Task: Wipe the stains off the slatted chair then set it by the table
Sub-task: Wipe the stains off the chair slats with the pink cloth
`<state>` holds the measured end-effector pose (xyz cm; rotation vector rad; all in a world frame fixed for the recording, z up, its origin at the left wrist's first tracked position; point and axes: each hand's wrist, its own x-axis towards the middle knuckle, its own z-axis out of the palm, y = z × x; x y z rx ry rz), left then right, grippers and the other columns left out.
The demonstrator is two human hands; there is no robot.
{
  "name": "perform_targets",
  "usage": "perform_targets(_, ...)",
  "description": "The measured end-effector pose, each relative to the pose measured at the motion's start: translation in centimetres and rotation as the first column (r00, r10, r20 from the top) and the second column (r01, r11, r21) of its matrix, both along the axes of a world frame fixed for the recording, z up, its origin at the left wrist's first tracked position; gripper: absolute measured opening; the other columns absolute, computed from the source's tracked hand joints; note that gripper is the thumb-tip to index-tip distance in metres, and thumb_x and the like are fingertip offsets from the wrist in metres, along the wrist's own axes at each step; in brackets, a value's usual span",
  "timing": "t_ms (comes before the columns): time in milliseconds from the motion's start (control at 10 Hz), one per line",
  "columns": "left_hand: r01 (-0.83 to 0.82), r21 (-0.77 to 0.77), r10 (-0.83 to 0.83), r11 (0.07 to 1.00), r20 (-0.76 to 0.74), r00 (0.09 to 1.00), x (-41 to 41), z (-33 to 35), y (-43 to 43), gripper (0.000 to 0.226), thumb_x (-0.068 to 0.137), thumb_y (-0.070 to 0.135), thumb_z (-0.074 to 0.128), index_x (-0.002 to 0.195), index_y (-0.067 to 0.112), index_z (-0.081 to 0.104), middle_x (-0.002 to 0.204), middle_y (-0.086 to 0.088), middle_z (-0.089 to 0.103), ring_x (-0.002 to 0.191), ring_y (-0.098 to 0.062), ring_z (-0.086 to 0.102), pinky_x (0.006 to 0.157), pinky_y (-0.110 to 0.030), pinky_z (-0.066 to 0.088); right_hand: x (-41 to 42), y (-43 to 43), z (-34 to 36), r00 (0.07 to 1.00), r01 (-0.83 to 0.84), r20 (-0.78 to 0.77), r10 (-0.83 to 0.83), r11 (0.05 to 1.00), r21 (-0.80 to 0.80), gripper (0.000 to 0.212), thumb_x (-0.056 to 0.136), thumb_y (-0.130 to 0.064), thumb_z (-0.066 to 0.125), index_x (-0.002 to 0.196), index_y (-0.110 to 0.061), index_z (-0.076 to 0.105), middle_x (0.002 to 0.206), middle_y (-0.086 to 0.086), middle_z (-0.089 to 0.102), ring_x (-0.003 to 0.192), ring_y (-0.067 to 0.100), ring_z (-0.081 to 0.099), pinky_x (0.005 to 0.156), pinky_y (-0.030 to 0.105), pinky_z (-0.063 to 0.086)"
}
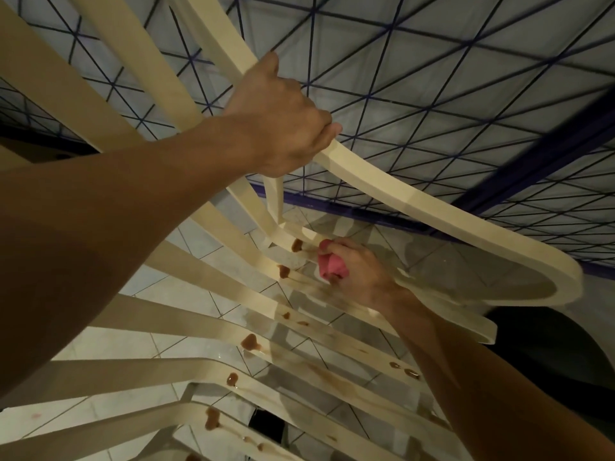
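Note:
A cream plastic slatted chair (pixel 442 211) fills the view, its slats fanning out below me. Brown sticky stains (pixel 250 342) dot several slats, with smeared streaks between them. My left hand (pixel 283 121) is shut around the chair's curved armrest at the upper middle. My right hand (pixel 352 267) grips a crumpled pink cloth (pixel 329 266) and presses it on a seat slat, just right of two brown blobs (pixel 296 245).
A wall of pale tiles with dark blue diagonal lines (pixel 432 78) stands behind the chair, edged by a blue border. Pale floor tiles (pixel 206 241) show between the slats. A dark rounded object (pixel 549 347) sits at the right, beyond the chair's edge.

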<state>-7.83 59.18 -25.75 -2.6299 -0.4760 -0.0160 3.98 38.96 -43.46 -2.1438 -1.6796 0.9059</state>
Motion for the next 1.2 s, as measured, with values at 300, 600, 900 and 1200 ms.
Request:
perform_targets(300, -0.004, 0.040, 0.006, 0.999, -0.031, 0.999, -0.1, 0.0, 0.0, 0.043, 0.106, 0.042, 0.021, 0.088, 0.023, 0.056, 0.074, -0.001, 0.064, 0.076, -0.027, 0.058, 0.088, -0.044, 0.034, -2.3, 3.2, 0.1, 0.977, -0.207, -0.030, 0.209, 0.975, 0.077, 0.039, 0.086, -0.010, 0.068, 0.123, -0.022, 0.066, 0.133, 0.003, 0.054, 0.123, 0.021, 0.045, 0.104, 0.039, 0.041)
perform_targets(600, -0.006, 0.045, 0.008, 0.999, -0.036, 0.999, -0.2, 0.0, 0.0, 0.044, 0.106, 0.041, 0.021, 0.087, 0.023, 0.056, 0.074, -0.001, 0.064, 0.076, -0.027, 0.058, 0.085, -0.043, 0.034, -0.3, -1.1, -1.1, 0.998, -0.057, -0.028, 0.058, 0.996, 0.065, 0.053, 0.086, -0.016, 0.072, 0.128, -0.043, 0.056, 0.137, -0.012, 0.051, 0.120, 0.021, 0.051, 0.095, 0.042, 0.052)
perform_targets(900, -0.013, 0.024, 0.014, 1.000, -0.046, 0.999, -0.1, 0.3, -0.1, 0.044, 0.106, 0.041, 0.018, 0.088, 0.022, 0.054, 0.075, -0.002, 0.064, 0.076, -0.027, 0.058, 0.089, -0.043, 0.034, -0.3, 1.8, -1.2, 0.990, 0.015, -0.141, -0.021, 0.999, -0.045, 0.046, 0.090, -0.016, 0.070, 0.130, -0.035, 0.058, 0.132, -0.006, 0.056, 0.118, 0.018, 0.056, 0.100, 0.039, 0.053)
perform_targets(1200, -0.032, -0.007, 0.031, 0.999, -0.055, 0.998, 0.0, 0.4, -0.4, 0.046, 0.106, 0.042, 0.015, 0.087, 0.022, 0.052, 0.076, -0.002, 0.062, 0.078, -0.027, 0.057, 0.091, -0.045, 0.032, -3.9, 7.4, -1.5, 0.947, 0.257, -0.158, -0.281, 0.954, -0.157, 0.022, 0.090, -0.029, 0.071, 0.110, -0.030, 0.062, 0.110, -0.004, 0.061, 0.108, 0.019, 0.058, 0.097, 0.030, 0.050)
